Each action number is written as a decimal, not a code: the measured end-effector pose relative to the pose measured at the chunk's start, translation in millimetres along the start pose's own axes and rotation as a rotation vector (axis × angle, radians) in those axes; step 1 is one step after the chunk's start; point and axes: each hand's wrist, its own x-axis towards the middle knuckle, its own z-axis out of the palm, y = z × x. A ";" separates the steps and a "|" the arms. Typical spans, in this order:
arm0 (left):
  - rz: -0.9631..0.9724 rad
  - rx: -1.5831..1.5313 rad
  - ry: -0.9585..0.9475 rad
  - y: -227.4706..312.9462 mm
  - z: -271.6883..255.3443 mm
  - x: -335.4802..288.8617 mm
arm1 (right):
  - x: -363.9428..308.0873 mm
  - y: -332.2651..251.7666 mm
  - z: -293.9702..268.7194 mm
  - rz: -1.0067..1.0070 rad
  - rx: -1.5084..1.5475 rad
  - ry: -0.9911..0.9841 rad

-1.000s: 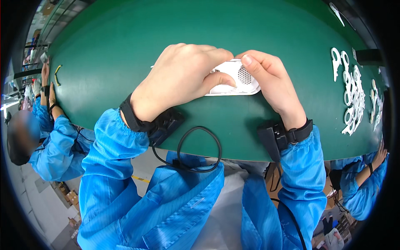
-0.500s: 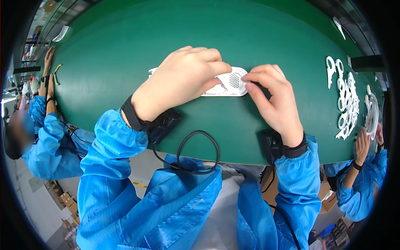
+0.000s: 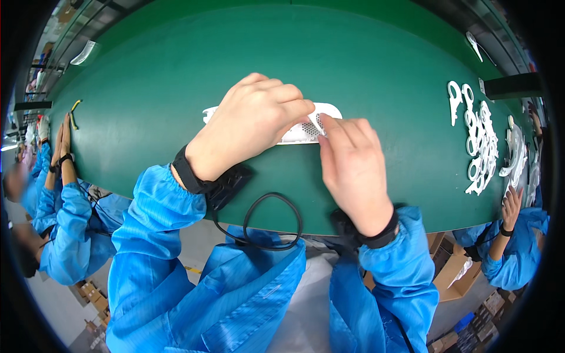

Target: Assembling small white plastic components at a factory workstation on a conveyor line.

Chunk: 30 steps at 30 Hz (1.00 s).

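A long white plastic housing (image 3: 288, 140) with rounded ends lies on the green table in front of me, partly hidden under my hands. A dark-dotted perforated patch (image 3: 309, 129) shows between them. My left hand (image 3: 250, 120) arches over the housing, thumb and index finger closed on a thin white piece (image 3: 316, 122) above the patch. My right hand (image 3: 356, 167) has its fingers bent and brought together at the other end of this piece, by the housing's right part. Whether the right fingertips grip the piece or only press on it is hard to see.
White ring-ended plastic parts (image 3: 482, 147) lie piled on the right of the green table (image 3: 282, 59). A yellow-and-black cable (image 3: 74, 112) lies far left, near a co-worker's hands (image 3: 62, 141). Another co-worker's hand (image 3: 511, 209) is at right. A black cable loop (image 3: 273, 217) hangs before me.
My right hand has moved left and closer to my left hand, its fingers now over the perforated part. The thin white piece now stands more upright between the hands.
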 end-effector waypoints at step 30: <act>0.027 -0.009 -0.115 -6.1 -6.4 -18.9 | 8.1 23.4 -14.1 -0.043 0.277 -0.253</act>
